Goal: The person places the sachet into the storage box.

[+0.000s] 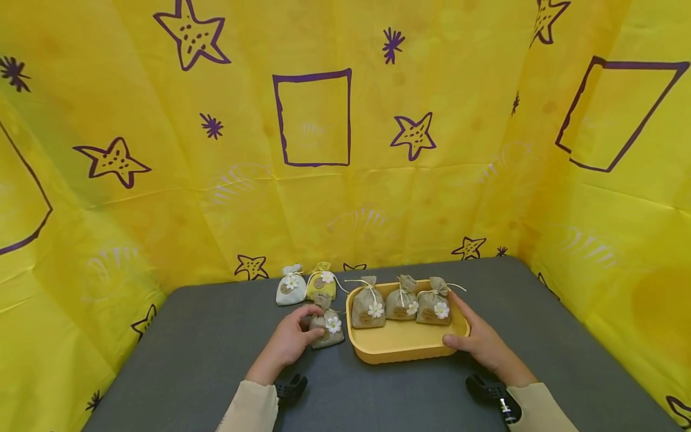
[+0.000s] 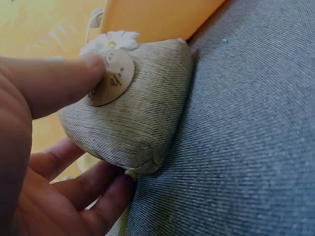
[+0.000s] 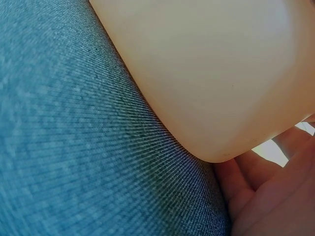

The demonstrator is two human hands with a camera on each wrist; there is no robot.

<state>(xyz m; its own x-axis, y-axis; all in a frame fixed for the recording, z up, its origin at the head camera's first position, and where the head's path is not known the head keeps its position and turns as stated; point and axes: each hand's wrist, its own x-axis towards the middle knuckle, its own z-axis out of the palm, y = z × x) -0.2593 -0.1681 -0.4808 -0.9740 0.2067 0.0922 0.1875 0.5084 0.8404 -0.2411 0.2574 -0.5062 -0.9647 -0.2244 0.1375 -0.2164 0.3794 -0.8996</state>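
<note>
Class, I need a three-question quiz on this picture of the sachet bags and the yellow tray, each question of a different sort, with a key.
1. How many sachets stand in the yellow tray?
2. True or false: the left hand grips the white sachet.
3. The right hand rests on: A) the yellow sachet; B) the tray's right rim; C) the table only.

Key:
1. Three.
2. False: it grips a beige sachet on the table, left of the tray.
3. B.
</note>
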